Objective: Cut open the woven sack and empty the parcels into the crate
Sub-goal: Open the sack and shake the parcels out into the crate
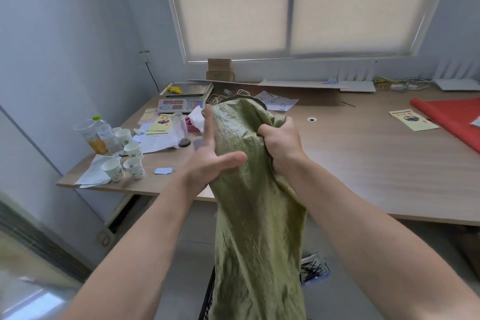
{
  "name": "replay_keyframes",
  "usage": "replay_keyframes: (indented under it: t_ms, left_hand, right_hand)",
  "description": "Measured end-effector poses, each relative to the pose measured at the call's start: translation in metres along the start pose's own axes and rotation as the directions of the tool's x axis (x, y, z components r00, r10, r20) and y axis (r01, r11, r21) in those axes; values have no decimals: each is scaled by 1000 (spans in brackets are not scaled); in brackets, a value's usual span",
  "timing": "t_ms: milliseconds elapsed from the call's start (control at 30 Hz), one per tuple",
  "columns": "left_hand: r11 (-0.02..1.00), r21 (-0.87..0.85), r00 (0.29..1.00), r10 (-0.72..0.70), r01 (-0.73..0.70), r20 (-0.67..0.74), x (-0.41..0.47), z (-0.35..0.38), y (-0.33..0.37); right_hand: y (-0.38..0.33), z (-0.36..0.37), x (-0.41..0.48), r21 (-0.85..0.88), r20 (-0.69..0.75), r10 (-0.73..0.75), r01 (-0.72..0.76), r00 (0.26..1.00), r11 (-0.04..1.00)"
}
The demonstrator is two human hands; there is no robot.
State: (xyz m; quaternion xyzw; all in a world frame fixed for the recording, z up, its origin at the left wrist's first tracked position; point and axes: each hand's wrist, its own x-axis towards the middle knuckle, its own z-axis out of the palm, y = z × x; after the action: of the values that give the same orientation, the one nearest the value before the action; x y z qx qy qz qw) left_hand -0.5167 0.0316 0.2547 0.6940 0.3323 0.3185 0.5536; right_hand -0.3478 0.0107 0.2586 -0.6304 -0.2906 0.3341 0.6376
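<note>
My right hand (279, 143) fingers clamp the green sack (249, 189) top; left hand (207, 163) fingers spread flat against the sack's side

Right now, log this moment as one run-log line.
stage: emptying | sack: green woven, held upright above dark crate | right hand: fist gripping sack | left hand: open, flat against sack | parcels: none visible

Pale walls, blind-covered window (298, 5), wooden table (363, 153), grey floor (192, 228).
</note>
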Motion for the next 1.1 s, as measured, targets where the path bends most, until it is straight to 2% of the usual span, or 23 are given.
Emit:
replay_keyframes:
  t_ms: [100, 167, 200, 267, 367, 433, 500, 567, 600, 700, 800, 833, 900, 967, 1000, 1033, 1100]
  left_hand:
    - [966, 257, 995, -34, 10, 91, 4, -2, 6]
    - [892, 452, 999, -48, 31, 27, 9, -9, 6]
    - [876, 481, 999, -44, 40, -2, 11, -12, 6]
    - [915, 396, 997, -55, 71, -51, 13, -18, 2]
    - [975, 182, 987, -111, 131, -120, 9, -23, 1]
    - [979, 95, 978, -164, 178, -131, 9, -27, 0]
    - [980, 41, 970, -187, 196, -154, 11, -31, 3]
    - [979, 6, 968, -202, 205, -146, 12, -33, 8]
    - [977, -3, 969, -211, 213, -131, 13, -33, 11]
    - [976, 30, 957, -207, 218, -204, 14, -30, 18]
    - [977, 120, 947, -134, 176, -291, 16, -28, 19]
    - [978, 127, 944, -121, 166, -307, 17, -27, 18]
    - [987, 82, 954, -113, 140, -279, 17, -28, 19]
    - [991, -52, 976, -129, 121, -176, 17, -29, 21]
    - [985, -119, 981, -142, 127, -130, 17, -31, 21]
    - [973, -185, 984, -154, 134, -93, 16, -33, 22]
    - [947, -294, 988, -148, 132, -33, 13, -37, 20]
  right_hand:
    - [-7, 1, 2, 32, 54, 84, -86, 995, 996]
    - [-12, -4, 3, 69, 115, 123, -132, 986, 989]
    - [-14, -7, 5, 86, 137, 126, -139, 982, 987]
    - [-14, -16, 8, 56, 151, 58, -67, 987, 996]
    - [-16, -35, 10, -78, 220, -171, 192, 960, 978]
    - [-18, -47, 8, -161, 407, -273, 363, 872, 918]
    - [-20, -51, 4, -246, 618, -225, 456, 754, 855]
    - [-16, -51, -1, -259, 722, -171, 491, 670, 832]
    - [-13, -50, -3, -243, 732, -167, 482, 661, 842]
    - [-6, -50, -12, -169, 708, -189, 423, 680, 890]
    - [1, -52, -14, -37, 685, -244, 367, 687, 930]
    - [3, -52, -16, -32, 697, -257, 387, 669, 921]
    - [8, -49, -18, -126, 718, -298, 539, 629, 833]
    - [13, -43, -17, -241, 664, -358, 641, 657, 729]
    - [16, -42, -14, -253, 598, -379, 615, 706, 746]
    - [16, -41, -12, -202, 514, -371, 529, 773, 824]
    - [14, -39, -10, 50, 388, -245, 245, 889, 968]
